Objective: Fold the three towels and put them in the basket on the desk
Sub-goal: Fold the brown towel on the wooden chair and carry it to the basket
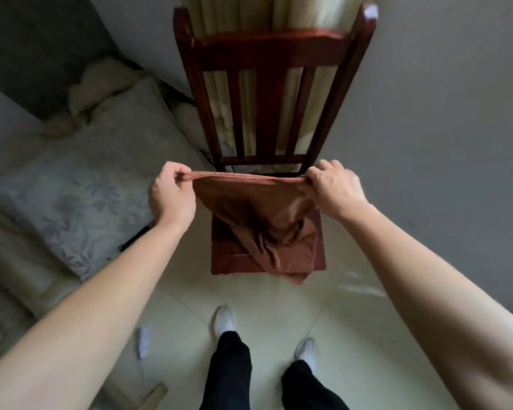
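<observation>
A brown towel (249, 202) hangs stretched between my two hands above the seat of a dark wooden chair (267, 54). My left hand (171, 192) pinches its top left corner, and my right hand (335, 187) pinches the top right corner. The towel's lower part sags and rests crumpled on the chair seat (225, 261), on top of more brown towel cloth (296, 270) that overhangs the seat's front edge. How many towels lie there I cannot tell. No basket or desk is in view.
A bed with a grey flowered cover (80, 196) stands to the left. Pale curtains (249, 13) hang behind the chair, against a grey wall (442, 113) on the right. My feet in white socks (225, 319) stand on light floor tiles, near a scrap of paper (144, 340).
</observation>
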`<action>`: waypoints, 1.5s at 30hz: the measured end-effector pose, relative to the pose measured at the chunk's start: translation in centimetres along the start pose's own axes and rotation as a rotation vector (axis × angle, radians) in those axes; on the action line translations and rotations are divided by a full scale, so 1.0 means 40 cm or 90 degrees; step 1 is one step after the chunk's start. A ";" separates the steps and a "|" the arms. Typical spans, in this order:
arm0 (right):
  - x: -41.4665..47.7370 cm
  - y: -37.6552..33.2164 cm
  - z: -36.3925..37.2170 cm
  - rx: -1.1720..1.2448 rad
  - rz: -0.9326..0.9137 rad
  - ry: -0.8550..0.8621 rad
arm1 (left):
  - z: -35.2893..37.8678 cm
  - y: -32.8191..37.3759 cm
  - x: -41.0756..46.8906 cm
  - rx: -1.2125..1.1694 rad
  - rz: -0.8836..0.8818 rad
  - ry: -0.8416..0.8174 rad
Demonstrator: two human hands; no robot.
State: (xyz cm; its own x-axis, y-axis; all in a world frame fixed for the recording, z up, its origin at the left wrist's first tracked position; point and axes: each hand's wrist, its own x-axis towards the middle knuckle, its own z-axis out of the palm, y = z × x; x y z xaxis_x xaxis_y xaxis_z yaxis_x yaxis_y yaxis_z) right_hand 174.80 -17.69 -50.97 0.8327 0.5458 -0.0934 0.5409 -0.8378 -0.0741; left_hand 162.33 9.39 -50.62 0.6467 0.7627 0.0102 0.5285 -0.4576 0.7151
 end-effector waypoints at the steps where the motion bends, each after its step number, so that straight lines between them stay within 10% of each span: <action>1: -0.008 0.000 -0.035 0.001 -0.005 0.008 | -0.029 0.028 -0.004 0.001 0.009 0.008; 15: -0.123 0.053 -0.672 0.073 -0.033 0.230 | -0.431 0.447 -0.064 -0.129 0.153 0.196; 28: -0.179 0.094 -0.828 0.220 -0.019 0.295 | -0.577 0.583 -0.087 -0.302 0.095 0.269; 36: -0.158 0.076 -0.848 0.787 -0.034 0.253 | -0.575 0.604 -0.037 -0.390 0.120 0.259; 45: -0.036 0.098 -0.824 0.493 0.129 0.366 | -0.499 0.593 0.120 -0.395 0.089 0.132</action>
State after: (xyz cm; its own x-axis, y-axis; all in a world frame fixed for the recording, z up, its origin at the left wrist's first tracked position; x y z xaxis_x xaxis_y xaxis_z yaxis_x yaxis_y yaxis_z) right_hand 179.63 -22.15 -18.40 0.9430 0.1328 0.3053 0.3252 -0.5641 -0.7590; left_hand 167.00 11.31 -19.65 0.5345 0.8156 0.2217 -0.0065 -0.2583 0.9660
